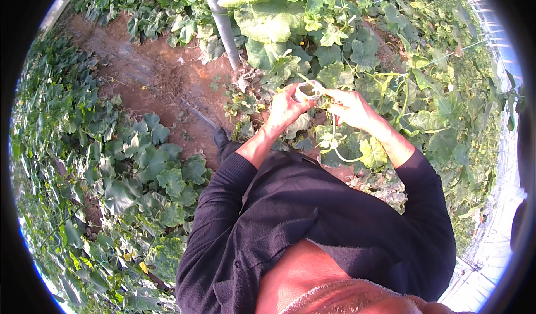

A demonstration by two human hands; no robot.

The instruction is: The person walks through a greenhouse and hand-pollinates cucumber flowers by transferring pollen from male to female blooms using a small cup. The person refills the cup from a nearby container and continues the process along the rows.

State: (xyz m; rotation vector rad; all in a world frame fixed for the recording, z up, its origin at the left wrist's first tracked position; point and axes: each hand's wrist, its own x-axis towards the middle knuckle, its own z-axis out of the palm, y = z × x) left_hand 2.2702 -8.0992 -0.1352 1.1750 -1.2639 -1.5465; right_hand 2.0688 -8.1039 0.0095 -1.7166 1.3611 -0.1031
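My left hand [289,106] grips a small round, hollow object with a pale rim [302,92]; whether it is a cup or a roll cannot be told. Close against its right side are the fingertips of my right hand [354,109], pinched around a pale green vine stem [334,140]. Part of that stem shows above the rim, and the rest hangs below my right hand, curving towards a yellowish leaf [373,153]. A small red bit shows under my right fingers, mostly hidden. Both hands are in front of my body, over the plants.
A grey metal post [224,29] rises beyond my hands. Bare reddish soil [201,79] forms a path at left, with a dark shoe [220,137] on it. Leafy vines [159,163] spread on both sides. Thin strings [454,55] cross the right side near plastic sheeting [498,213].
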